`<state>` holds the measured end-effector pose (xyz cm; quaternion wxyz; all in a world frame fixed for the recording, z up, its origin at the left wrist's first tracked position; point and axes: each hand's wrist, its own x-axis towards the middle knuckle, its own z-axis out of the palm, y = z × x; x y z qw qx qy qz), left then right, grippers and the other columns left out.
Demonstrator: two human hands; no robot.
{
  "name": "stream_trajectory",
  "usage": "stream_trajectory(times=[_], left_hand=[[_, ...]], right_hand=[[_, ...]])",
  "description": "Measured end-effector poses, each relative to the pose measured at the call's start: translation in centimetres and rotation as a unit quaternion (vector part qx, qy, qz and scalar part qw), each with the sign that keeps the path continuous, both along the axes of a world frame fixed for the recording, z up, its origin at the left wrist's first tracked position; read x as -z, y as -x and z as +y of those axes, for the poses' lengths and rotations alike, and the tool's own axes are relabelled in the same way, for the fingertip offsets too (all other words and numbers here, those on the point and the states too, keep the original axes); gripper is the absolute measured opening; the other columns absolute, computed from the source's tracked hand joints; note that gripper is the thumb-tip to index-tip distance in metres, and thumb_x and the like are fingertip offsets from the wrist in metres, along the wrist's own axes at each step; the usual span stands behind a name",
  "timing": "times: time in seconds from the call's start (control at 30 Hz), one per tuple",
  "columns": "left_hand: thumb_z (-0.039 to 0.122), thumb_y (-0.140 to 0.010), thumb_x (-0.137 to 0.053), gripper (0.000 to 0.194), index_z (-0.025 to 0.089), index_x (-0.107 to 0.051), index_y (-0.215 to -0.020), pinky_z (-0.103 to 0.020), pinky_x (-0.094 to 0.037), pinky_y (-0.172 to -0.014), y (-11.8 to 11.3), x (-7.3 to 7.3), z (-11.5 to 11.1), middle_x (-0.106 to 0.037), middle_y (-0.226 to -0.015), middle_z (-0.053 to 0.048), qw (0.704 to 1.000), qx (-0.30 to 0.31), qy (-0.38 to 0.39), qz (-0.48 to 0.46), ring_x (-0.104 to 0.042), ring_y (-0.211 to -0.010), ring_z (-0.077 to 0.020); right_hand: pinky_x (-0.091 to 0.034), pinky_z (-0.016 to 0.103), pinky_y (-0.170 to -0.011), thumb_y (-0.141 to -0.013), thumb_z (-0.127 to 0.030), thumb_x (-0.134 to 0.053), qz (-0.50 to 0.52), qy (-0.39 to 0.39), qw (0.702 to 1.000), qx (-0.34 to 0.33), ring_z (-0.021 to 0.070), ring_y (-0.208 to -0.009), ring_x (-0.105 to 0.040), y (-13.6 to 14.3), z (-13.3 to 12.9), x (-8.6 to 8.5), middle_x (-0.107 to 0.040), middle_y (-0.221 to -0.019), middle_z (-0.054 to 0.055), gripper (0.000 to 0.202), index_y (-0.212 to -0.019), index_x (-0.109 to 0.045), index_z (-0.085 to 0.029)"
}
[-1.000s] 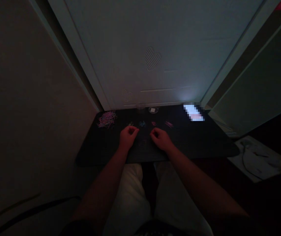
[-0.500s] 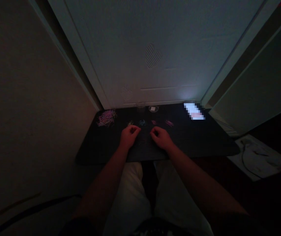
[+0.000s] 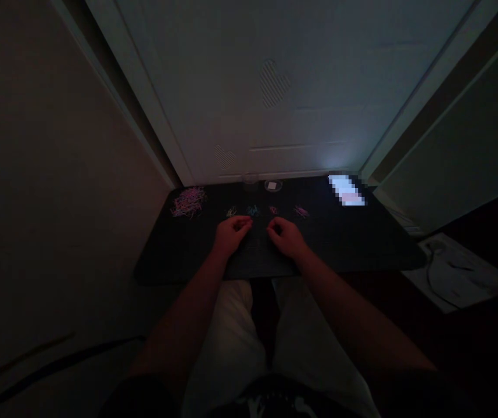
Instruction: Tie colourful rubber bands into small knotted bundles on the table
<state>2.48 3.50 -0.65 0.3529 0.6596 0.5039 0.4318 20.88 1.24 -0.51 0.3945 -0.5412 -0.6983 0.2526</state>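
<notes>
Piles point(image 3: 253, 211) seemingly parted by colour sit mid-frame, just above my narrowly curled left hand point(image 3: 230, 233) and right hand point(image 3: 287, 236), whose contents I can't tell.

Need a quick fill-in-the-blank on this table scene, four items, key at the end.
1. The small reddish pile lies just beyond the right hand, while the large mixed pile lies near the table's far ____ corner.
2. Between the small pale pile and the small reddish pile sits a ____ pile.
3. The round clear dish shows a ____ square.
4. The glowing screen lies toward the table's far ____ corner.

Missing words: left; blue; white; right.
</notes>
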Motion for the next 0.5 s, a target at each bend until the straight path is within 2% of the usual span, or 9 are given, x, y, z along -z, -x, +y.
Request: stream_trajectory(times=[0.27, 0.5], left_hand=[[0.021, -0.076, -0.061, 0.027, 0.015, -0.063, -0.102, -0.033, -0.052, -0.083, 0.07, 0.34, 0.2, -0.07, -0.099, -0.009, 1.0, 0.02, -0.004, -0.021, -0.066, -0.092, -0.0182], [0.026, -0.077, -0.06, 0.016, 0.017, -0.064, -0.09, -0.031, -0.051, -0.079, 0.01, 0.07, 0.04, -0.071, -0.092, -0.006, 1.0, 0.006, -0.01, -0.003, -0.066, -0.088, -0.0174]], right_hand=[[-0.035, 0.023, -0.055, -0.076, -0.027, -0.051, 0.003, 0.0, 1.0, 0.0, 0.0117, -0.059, -0.048, -0.03, -0.01, 0.04, -0.055, -0.064, -0.001, 0.011, -0.072, -0.055, -0.018], [-0.035, 0.023, -0.056, -0.076, -0.027, -0.051, -0.011, 0.004, 1.0, 0.0, 0.0116, -0.059, -0.048, -0.03, -0.04, -0.15, -0.055, -0.064, -0.001, 0.011, -0.072, -0.056, -0.018]])
